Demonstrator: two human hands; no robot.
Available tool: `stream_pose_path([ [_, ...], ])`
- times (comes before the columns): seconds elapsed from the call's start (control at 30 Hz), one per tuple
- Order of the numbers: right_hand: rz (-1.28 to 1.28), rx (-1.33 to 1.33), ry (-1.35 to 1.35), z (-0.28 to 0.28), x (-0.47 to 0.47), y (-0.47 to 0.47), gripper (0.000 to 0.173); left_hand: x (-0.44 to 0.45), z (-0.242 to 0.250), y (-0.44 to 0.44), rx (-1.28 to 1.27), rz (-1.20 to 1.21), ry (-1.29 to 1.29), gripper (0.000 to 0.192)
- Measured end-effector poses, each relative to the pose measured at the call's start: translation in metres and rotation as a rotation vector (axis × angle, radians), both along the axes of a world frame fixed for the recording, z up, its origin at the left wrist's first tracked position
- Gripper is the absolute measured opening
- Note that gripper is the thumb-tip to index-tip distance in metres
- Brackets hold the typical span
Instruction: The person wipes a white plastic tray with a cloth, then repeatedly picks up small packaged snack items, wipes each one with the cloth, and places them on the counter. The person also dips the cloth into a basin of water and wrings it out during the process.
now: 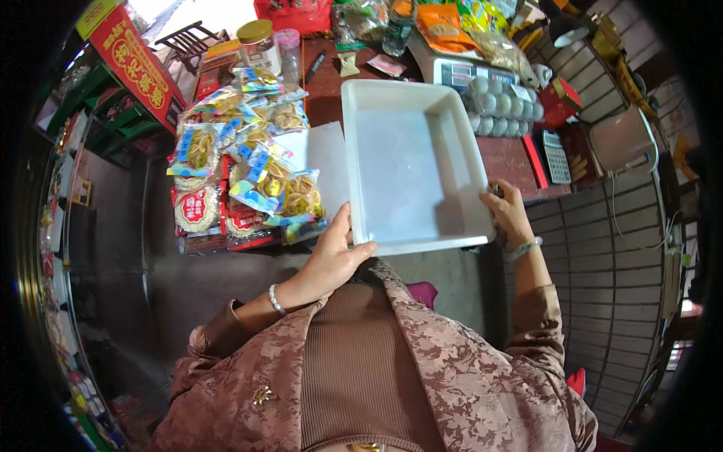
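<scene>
A white rectangular plastic bin (415, 247), with nothing in it, is held over the front of the dark red table. My left hand (333, 254) grips its near left corner, thumb on the rim and fingers out of sight beneath. At the right wall near the front, my right hand (506, 210) holds the bin, its fingers partly hidden behind the side. Left of the bin lies a heap of clear snack packets (262, 169) with ring-shaped pieces, on top of red-and-clear packets of round crackers (196, 209). A white sheet (325, 155) lies between heap and bin.
Egg cartons (502, 107), a weighing scale (446, 70) and a calculator (556, 161) are at the right. Behind the bin are a black marker (316, 65), a plastic bottle (398, 28) and an orange bag (443, 28). A gold-lidded jar (260, 48) stands behind the packets.
</scene>
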State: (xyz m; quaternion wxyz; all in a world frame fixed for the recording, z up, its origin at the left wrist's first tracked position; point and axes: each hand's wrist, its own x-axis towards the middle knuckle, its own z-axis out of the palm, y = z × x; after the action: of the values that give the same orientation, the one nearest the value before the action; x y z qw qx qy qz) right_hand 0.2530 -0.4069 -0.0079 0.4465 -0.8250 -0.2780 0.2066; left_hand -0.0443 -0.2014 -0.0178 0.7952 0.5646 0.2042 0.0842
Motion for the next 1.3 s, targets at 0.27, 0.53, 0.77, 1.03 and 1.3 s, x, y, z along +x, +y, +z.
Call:
stream_pose_path([
  [0.27,0.108,-0.157,-0.092,0.003,0.020,0.003,0.035,-0.007,-0.003,-0.002,0.331,0.066,0.000,0.071],
  [0.53,0.172,-0.229,-0.123,0.004,0.025,0.013,0.040,-0.012,-0.014,0.007,0.339,0.011,0.087,0.041],
  [0.77,-0.021,-0.084,0.061,0.018,0.035,0.007,0.033,-0.012,-0.015,0.006,0.377,0.061,0.048,0.038],
  [1.03,-0.160,0.062,0.162,0.019,0.063,0.013,0.031,-0.012,-0.026,0.004,0.431,0.141,-0.021,0.043],
  [1.3,-0.185,0.098,0.110,-0.001,0.103,-0.004,0.016,-0.026,-0.029,0.000,0.440,0.128,-0.118,0.048],
])
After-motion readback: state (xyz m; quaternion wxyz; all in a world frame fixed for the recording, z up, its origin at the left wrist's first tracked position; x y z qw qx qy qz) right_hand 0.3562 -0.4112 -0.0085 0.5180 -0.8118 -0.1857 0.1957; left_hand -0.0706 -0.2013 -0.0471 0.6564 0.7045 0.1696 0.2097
